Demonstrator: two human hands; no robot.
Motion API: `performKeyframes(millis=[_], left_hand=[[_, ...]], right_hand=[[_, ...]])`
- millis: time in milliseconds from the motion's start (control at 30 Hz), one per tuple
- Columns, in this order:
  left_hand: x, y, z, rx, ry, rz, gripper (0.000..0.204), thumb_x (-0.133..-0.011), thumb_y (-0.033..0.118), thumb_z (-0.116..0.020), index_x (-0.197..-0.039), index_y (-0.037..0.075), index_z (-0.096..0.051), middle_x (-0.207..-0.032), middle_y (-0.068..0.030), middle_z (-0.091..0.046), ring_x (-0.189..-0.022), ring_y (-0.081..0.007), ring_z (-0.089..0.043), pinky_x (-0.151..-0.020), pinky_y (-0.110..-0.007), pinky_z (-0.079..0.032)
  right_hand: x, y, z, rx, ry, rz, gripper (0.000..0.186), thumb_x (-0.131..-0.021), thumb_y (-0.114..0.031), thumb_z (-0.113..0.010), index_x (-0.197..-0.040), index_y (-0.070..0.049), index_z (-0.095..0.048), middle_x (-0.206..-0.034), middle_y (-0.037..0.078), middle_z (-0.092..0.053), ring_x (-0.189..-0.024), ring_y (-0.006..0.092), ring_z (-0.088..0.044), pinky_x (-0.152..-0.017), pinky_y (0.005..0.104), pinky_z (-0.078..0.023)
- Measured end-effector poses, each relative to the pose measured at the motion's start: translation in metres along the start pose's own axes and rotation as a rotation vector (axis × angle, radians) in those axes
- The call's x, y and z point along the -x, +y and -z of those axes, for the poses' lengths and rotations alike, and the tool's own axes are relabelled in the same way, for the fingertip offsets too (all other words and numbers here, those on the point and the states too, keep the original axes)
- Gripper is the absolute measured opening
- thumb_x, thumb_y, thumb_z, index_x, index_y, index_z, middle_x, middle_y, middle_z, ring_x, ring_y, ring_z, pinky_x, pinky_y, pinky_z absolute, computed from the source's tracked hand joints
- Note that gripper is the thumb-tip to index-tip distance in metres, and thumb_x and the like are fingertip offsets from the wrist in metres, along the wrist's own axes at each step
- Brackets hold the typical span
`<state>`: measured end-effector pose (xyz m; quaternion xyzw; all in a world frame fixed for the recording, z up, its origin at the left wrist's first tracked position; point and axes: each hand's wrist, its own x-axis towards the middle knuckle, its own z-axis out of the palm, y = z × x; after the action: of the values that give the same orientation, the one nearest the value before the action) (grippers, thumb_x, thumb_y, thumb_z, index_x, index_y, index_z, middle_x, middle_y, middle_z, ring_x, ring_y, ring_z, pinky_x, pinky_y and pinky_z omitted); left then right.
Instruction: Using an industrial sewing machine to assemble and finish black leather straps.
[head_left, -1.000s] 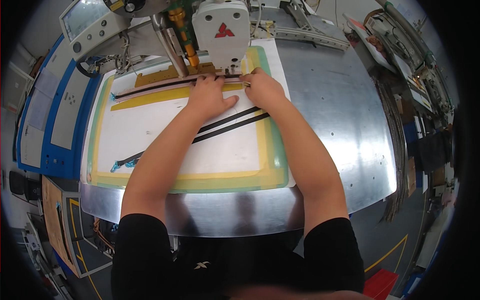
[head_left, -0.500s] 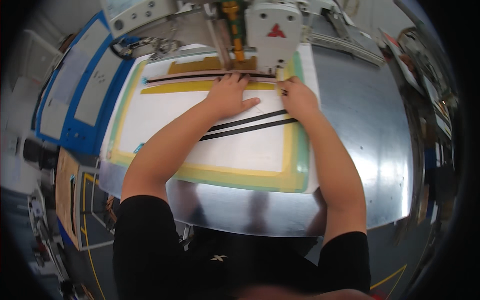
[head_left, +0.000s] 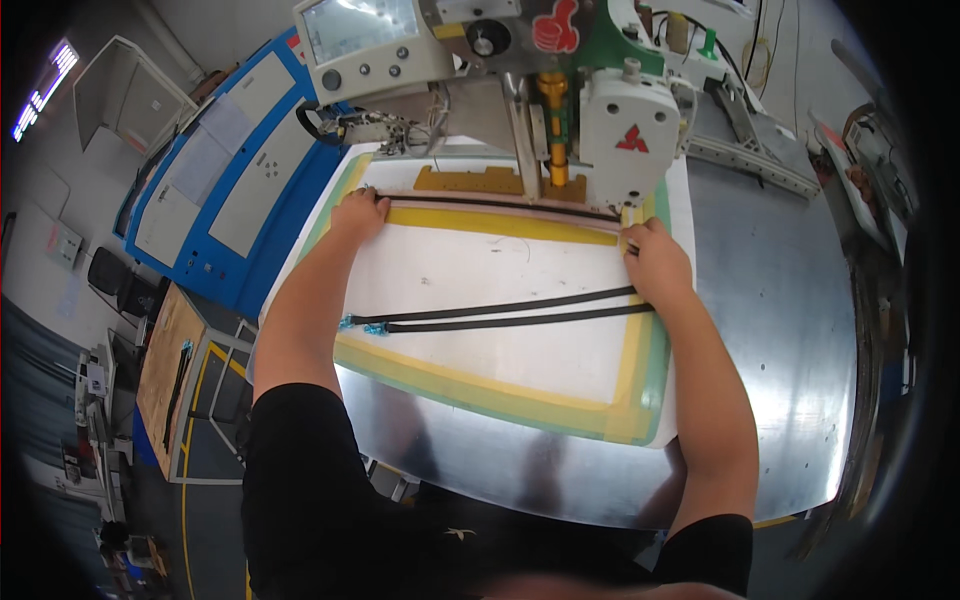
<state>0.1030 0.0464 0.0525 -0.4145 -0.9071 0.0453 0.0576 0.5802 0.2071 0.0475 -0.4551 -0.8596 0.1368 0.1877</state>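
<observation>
A long black strap (head_left: 500, 205) lies along a pale pinkish strip at the back of the white work sheet (head_left: 480, 365). My left hand (head_left: 360, 214) is closed at the strap's left end, its fingertips curled over it. Beside the right end, my right hand (head_left: 660, 262) is bent with fingers pinched together, and a short dark bit, seemingly the strap's tail, shows under them. Two more black straps (head_left: 500, 305) lie nearer me, with light-blue pieces (head_left: 376, 328) at their left ends. Their right ends reach beneath my right wrist.
A sewing machine head (head_left: 630, 125) and a gold-coloured rod (head_left: 557, 125) stand over the back of the sheet. A control panel (head_left: 362, 40) hangs at upper left, near a blue cabinet (head_left: 235, 165). A metal tabletop (head_left: 760, 320) extends right.
My left hand has moved from the strap's middle, where it lay spread, to the left end and closed there. My right hand stays by the right end. The view has tilted upward.
</observation>
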Motion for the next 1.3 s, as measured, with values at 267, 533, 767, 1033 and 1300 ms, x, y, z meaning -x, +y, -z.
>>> performKeyframes(millis=[267,533,767,1033,1300], left_hand=[[-0.001,0.013,0.004,0.071,0.066,-0.003,0.049,-0.103,0.045,-0.052,-0.133,0.010,-0.064,-0.133,-0.0139,-0.066,-0.136,-0.0338,-0.052,-0.112,-0.057,-0.038],[0.033,0.005,0.026,-0.064,0.318,-0.169,0.045,-0.101,0.046,-0.058,-0.097,0.007,-0.082,-0.106,-0.0129,-0.074,-0.115,-0.0342,-0.057,-0.112,-0.052,-0.034],[0.170,0.036,0.106,0.253,0.060,-0.513,0.040,-0.099,0.035,-0.064,-0.077,0.003,-0.074,-0.085,-0.0190,-0.069,-0.081,-0.0401,-0.063,-0.081,-0.051,-0.049],[0.272,0.101,0.175,0.879,-0.687,-1.782,0.040,-0.100,0.027,-0.062,-0.071,0.000,-0.058,-0.075,-0.0189,-0.058,-0.078,-0.0401,-0.060,-0.075,-0.048,-0.048],[0.295,0.124,0.202,0.979,-0.457,-2.453,0.034,-0.091,0.019,-0.062,-0.064,-0.001,-0.057,-0.066,-0.0174,-0.056,-0.066,-0.0381,-0.062,-0.062,-0.047,-0.048]], right_hand=[[0.001,-0.007,0.000,0.031,-0.013,0.013,0.031,-0.089,-0.012,-0.065,-0.119,-0.016,-0.074,-0.119,0.009,-0.066,-0.102,0.0338,-0.069,-0.088,0.0441,-0.058],[0.002,-0.008,0.000,0.048,-0.014,0.044,0.034,-0.089,-0.012,-0.067,-0.122,-0.015,-0.073,-0.122,0.009,-0.066,-0.103,0.0330,-0.069,-0.089,0.0432,-0.058],[0.001,-0.007,-0.004,0.076,0.008,0.061,0.035,-0.088,-0.013,-0.069,-0.123,-0.015,-0.072,-0.122,0.009,-0.066,-0.103,0.0325,-0.070,-0.088,0.0433,-0.058],[0.001,0.002,-0.006,0.020,0.027,0.044,0.025,-0.088,-0.015,-0.069,-0.112,-0.012,-0.074,-0.116,0.011,-0.067,-0.101,0.0342,-0.070,-0.088,0.0447,-0.058],[-0.004,0.013,0.010,-0.088,-0.012,-0.034,0.034,-0.080,-0.015,-0.074,-0.110,-0.001,-0.069,-0.111,0.022,-0.069,-0.104,0.0398,-0.068,-0.092,0.0457,-0.055]])
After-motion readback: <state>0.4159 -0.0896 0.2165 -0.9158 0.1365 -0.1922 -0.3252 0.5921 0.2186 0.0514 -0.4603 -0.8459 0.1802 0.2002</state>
